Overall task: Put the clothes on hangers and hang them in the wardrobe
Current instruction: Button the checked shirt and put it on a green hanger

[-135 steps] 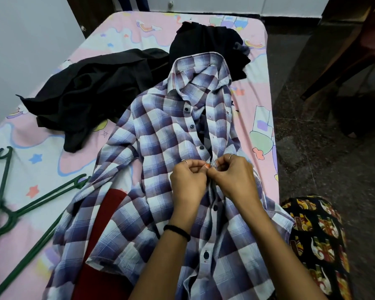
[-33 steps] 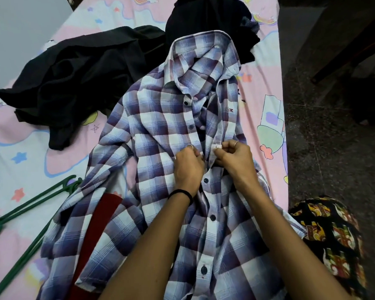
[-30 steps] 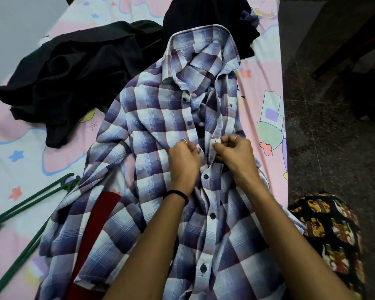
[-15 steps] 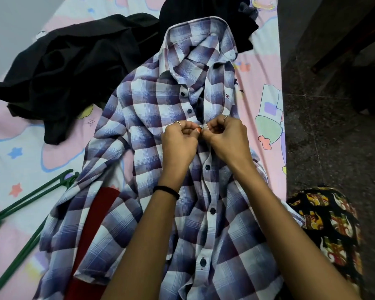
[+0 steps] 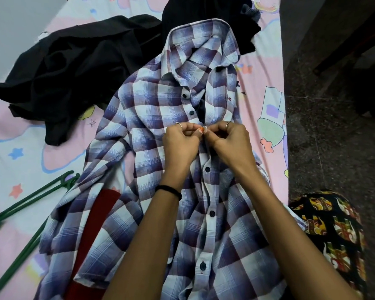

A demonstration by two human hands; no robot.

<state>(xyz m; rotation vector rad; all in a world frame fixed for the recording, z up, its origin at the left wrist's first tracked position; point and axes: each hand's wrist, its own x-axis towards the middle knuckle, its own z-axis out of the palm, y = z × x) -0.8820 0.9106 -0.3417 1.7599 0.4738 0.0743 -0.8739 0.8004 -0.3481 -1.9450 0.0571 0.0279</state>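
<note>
A blue, purple and white checked shirt (image 5: 152, 118) lies face up on the bed, collar away from me. Its lower dark buttons are fastened; the two near the collar are undone. My left hand (image 5: 179, 144) and my right hand (image 5: 230, 144) pinch the two front edges together at mid-chest, fingertips touching over the placket. Green plastic hangers (image 5: 30, 198) lie on the sheet to the left, apart from the shirt. A dark red garment (image 5: 95, 226) shows from under the shirt's left side.
Black clothes (image 5: 74, 68) are heaped at the far left, with another black piece (image 5: 204, 11) behind the collar. The pink patterned bed sheet (image 5: 266, 87) ends at the right, where dark stone floor (image 5: 333, 148) begins. A grey wall stands at the far left.
Both hands have moved up the shirt front, from the lower chest to mid-chest. Buttons below them now sit fastened. The view has shifted closer to the shirt.
</note>
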